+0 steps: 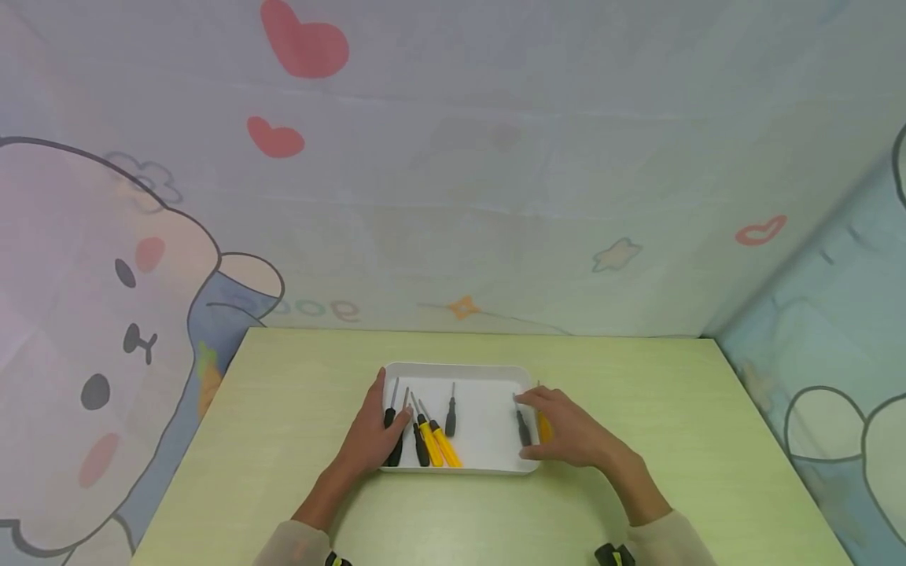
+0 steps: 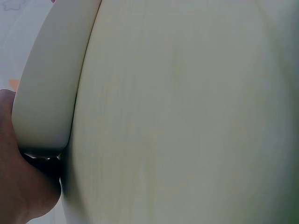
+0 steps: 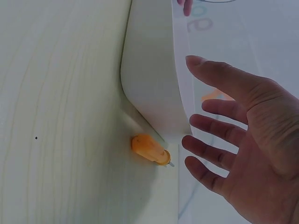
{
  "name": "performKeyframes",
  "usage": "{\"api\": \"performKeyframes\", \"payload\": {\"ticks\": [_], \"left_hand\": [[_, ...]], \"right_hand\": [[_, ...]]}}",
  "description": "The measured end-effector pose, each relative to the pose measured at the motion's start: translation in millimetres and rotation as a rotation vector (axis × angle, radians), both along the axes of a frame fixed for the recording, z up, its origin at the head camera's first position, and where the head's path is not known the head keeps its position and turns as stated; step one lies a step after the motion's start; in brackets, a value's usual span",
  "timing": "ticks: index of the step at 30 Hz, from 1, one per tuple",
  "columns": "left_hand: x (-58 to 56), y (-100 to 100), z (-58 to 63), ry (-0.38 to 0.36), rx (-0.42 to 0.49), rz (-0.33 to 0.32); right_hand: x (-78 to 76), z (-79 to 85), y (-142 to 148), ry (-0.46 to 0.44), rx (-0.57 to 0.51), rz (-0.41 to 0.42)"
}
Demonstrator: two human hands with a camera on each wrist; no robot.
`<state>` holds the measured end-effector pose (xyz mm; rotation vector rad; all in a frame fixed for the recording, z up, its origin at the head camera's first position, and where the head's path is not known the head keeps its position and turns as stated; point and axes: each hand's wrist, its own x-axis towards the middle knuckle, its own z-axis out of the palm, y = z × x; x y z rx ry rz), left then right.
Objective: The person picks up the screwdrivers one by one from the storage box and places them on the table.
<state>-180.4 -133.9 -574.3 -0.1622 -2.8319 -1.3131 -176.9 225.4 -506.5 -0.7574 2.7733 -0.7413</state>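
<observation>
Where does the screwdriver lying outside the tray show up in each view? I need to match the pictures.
Head: right of and below centre, the yellow screwdriver lies just beyond the right side of the tray, by the right hand.
Left wrist: not in it.
Right wrist: just below centre, its handle looking orange, on the table beside the tray.
Landmark: the white tray, at upper left in left wrist, upper middle in right wrist.

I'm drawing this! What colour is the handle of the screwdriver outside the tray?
The handle is yellowish orange; it shows best in the right wrist view.
</observation>
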Motion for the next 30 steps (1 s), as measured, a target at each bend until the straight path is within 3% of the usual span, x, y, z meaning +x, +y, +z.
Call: {"api": "performKeyframes", "payload": {"ticks": [14,23,30], "left_hand": [[-1.7,-1,-1.3,-0.018,-0.015,-0.001],[-1.6,-2,0.3,-0.027,-0.013,-0.005],[-2.6,-1,-1.3,-0.017,-0.015,-0.008]], "right_hand": [[-7.3,-0.5,-9,0.061,0.087,0.056],[-12.1,0.4,-17,0.086,0.241,0.032],[-13.8,-4.3,-19,0.109,0.282,0.028]]}}
